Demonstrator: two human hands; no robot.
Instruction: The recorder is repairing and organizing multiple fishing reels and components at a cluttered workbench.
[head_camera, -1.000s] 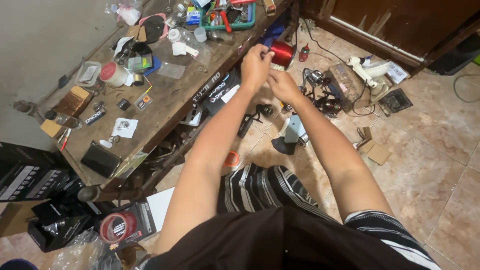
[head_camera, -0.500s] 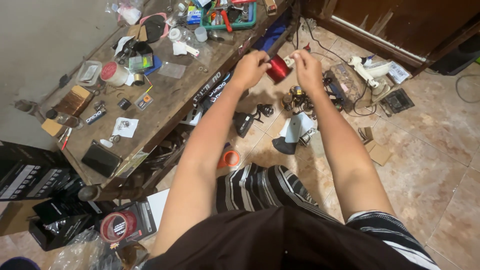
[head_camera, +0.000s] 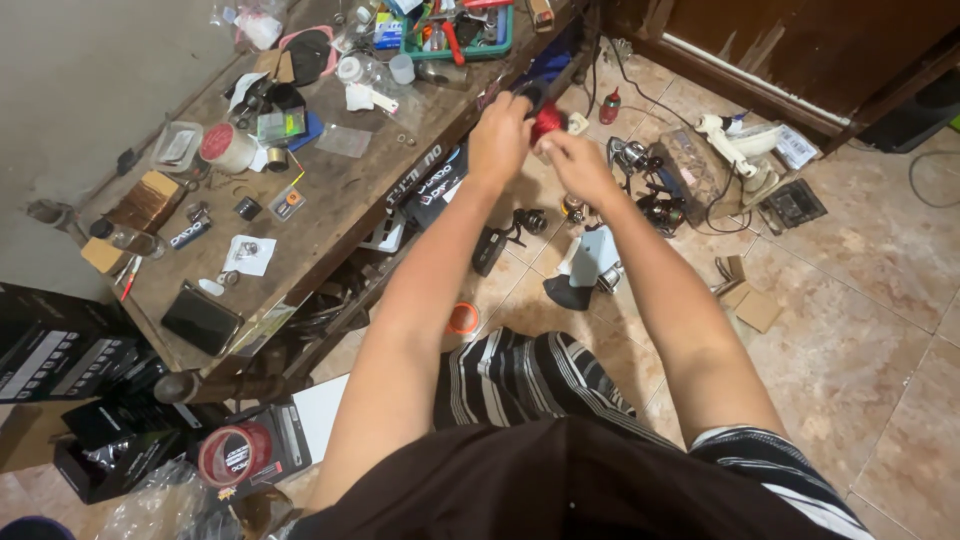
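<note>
Black printed boxes (head_camera: 60, 350) stacked left of workbench (head_camera: 340, 200)

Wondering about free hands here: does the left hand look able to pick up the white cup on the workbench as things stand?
Probably not right away. The left hand is wrapped around the red spool, with the right hand on it too. The white cup itself stands unobstructed nearby.
</note>
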